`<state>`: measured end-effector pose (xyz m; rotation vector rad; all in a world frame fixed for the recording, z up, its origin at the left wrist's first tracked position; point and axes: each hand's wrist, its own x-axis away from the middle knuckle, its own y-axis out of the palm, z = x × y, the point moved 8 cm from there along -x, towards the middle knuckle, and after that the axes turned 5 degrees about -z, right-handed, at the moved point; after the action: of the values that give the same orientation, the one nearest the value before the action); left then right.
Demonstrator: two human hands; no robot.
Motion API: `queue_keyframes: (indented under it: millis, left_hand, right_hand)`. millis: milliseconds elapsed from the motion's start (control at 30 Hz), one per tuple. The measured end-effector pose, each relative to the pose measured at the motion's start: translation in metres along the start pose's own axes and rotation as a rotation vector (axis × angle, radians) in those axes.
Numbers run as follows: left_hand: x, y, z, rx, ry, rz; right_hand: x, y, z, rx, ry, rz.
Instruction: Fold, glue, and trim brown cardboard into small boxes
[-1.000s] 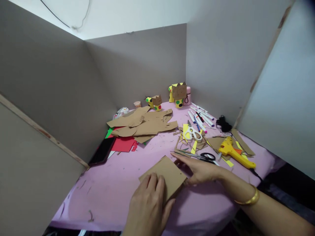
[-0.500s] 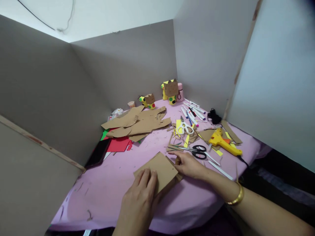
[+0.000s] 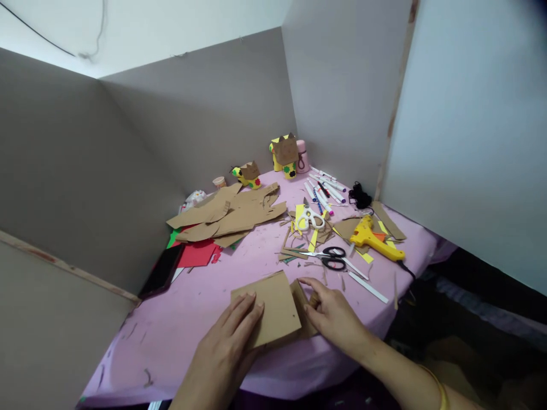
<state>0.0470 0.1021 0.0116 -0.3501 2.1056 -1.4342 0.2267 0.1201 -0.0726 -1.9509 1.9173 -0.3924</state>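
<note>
- Left hand (image 3: pixel 226 336): laid across the square cardboard piece (image 3: pixel 276 310), near the front edge of the desk (image 3: pixel 183 336). Its fingers (image 3: pixel 241 312) lie flat on top, close side by side; thumb hidden, so can't tell if it grips from below.
- Right hand (image 3: pixel 335 316): at the narrower cardboard part (image 3: pixel 305 313) along the right side of the square piece. Index stretched to its upper corner, thumb on its side, other fingers curled in. Can't tell if it's a firm pinch.
- Square piece sits over the narrower part, tilted a bit; whether the two are joined is unclear.
- Beyond right hand: black-handled scissors (image 3: pixel 323 255), blades pointing left over cardboard scraps; white paper strip (image 3: pixel 368 287) just beside.
- Farther back: white-handled scissors (image 3: pixel 308 214) among yellow and brown offcuts, then loose markers (image 3: pixel 322 202).
- Right side: yellow glue gun (image 3: pixel 376 243) on its side, black cord bundle (image 3: pixel 361 196) behind it.
- Left side: dark phone (image 3: pixel 162 272), red paper (image 3: pixel 192 255), big cardboard pile (image 3: pixel 239 215).
- Back: small yellow figure (image 3: pixel 250 172), larger yellow figure (image 3: pixel 285 152), pink bottle (image 3: pixel 302 158) next to the larger one.
</note>
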Motion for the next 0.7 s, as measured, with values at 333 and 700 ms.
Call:
queue_keyframes:
  millis: [333, 700]
  left_hand:
    - [-0.0035, 0.0018, 0.0049, -0.005, -0.005, -0.010]
    - [0.0002, 0.0060, 0.0018, 0.072, -0.036, -0.029]
  right_hand:
    - [-0.0003, -0.0009, -0.0004, 0.038, -0.002, 0.001]
    - [-0.0001, 0.0013, 0.0032, 0.050, -0.002, -0.008]
